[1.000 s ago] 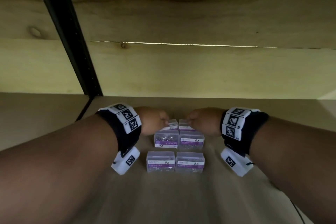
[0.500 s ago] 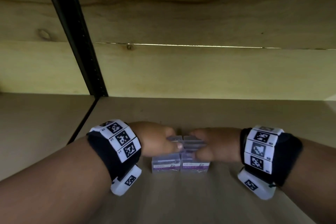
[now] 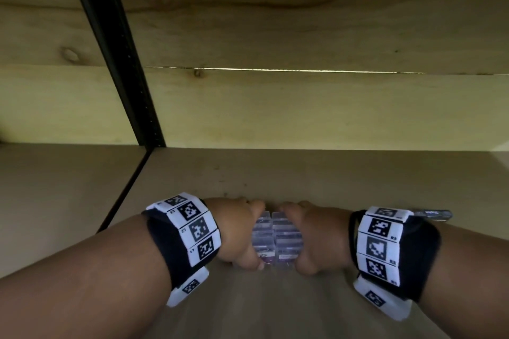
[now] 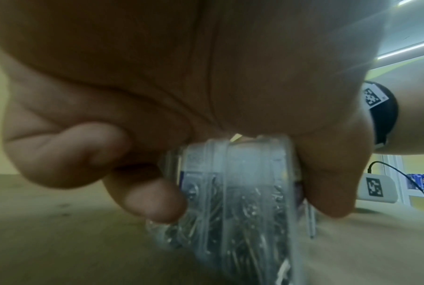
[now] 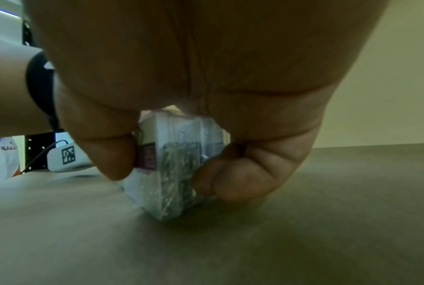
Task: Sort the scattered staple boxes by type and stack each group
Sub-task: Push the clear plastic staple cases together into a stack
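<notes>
Clear, purple-labelled staple boxes (image 3: 276, 239)

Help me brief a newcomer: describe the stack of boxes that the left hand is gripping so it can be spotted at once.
On the tan shelf board, near its front edge, two hands meet over clear plastic boxes with purple labels. The left hand grips the left stack, thumb in front and fingers behind. It touches the right stack, which the right hand grips.

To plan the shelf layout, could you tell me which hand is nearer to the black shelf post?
Left. The left hand grips the clear boxes in front and right of the post; the right hand grips them from the far side, farther away.
</notes>
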